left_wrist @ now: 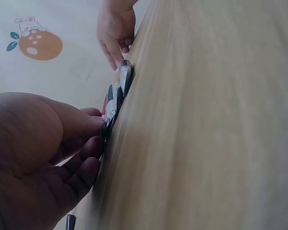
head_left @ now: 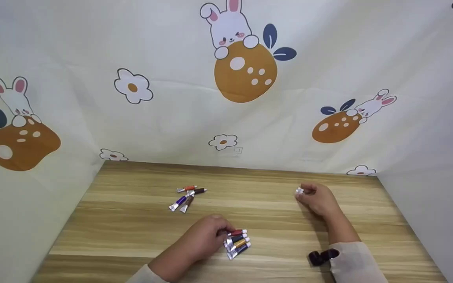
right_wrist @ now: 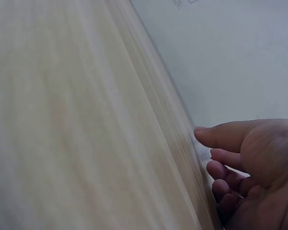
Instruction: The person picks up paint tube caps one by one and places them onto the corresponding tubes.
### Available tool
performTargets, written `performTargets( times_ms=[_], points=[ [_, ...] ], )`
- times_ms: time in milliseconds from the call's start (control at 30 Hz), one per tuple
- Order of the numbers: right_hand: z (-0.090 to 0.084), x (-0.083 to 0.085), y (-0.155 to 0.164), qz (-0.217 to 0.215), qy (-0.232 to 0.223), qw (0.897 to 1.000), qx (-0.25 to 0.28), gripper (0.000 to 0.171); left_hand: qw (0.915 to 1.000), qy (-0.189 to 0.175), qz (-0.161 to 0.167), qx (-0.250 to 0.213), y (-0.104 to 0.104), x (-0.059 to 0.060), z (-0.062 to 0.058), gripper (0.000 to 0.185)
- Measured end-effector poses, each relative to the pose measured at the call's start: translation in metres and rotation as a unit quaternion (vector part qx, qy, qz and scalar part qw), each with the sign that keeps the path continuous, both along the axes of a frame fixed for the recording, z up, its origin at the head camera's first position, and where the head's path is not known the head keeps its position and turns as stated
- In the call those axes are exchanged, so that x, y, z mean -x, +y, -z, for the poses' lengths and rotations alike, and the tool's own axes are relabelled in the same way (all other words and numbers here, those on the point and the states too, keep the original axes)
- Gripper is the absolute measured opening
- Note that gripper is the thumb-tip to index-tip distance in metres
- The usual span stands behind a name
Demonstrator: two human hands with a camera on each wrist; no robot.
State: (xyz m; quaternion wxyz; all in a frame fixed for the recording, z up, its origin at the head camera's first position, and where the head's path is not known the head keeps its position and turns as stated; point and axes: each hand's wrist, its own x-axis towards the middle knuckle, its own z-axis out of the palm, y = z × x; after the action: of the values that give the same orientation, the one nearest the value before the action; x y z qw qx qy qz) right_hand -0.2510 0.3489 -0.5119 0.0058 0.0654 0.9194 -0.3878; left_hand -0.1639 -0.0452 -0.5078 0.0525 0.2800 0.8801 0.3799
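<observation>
Gripping paint tubes, left hand

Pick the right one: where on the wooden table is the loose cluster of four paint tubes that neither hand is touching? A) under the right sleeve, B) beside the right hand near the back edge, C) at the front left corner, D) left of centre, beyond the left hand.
D: in the head view the loose tubes lie left of centre, farther back than the left hand, which rests on a separate row of tubes.
</observation>
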Motion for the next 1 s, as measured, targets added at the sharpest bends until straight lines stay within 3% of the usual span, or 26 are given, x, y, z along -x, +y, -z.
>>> performTargets(
  times_ms=[400, 533, 667, 1000],
  points=[
    [0.000, -0.003, -0.001, -0.003, 0.011, 0.999, -0.042, 0.031, 1.0000, 0.000, 0.000, 0.008, 0.000, 0.000, 0.000, 0.017],
    [0.001, -0.002, 0.000, 0.003, 0.018, 0.998, -0.052, 0.030, 0.9996, -0.023, -0.003, 0.015, -0.002, 0.002, -0.001, 0.016],
    [0.001, -0.001, 0.001, 0.006, 0.026, 0.998, -0.054, 0.030, 0.9992, -0.033, -0.011, 0.022, -0.004, 0.004, -0.003, 0.016],
    [0.002, 0.000, 0.002, 0.011, 0.019, 0.999, -0.050, 0.026, 0.9987, -0.018, -0.043, 0.022, -0.014, 0.009, -0.009, 0.015]
  ],
)
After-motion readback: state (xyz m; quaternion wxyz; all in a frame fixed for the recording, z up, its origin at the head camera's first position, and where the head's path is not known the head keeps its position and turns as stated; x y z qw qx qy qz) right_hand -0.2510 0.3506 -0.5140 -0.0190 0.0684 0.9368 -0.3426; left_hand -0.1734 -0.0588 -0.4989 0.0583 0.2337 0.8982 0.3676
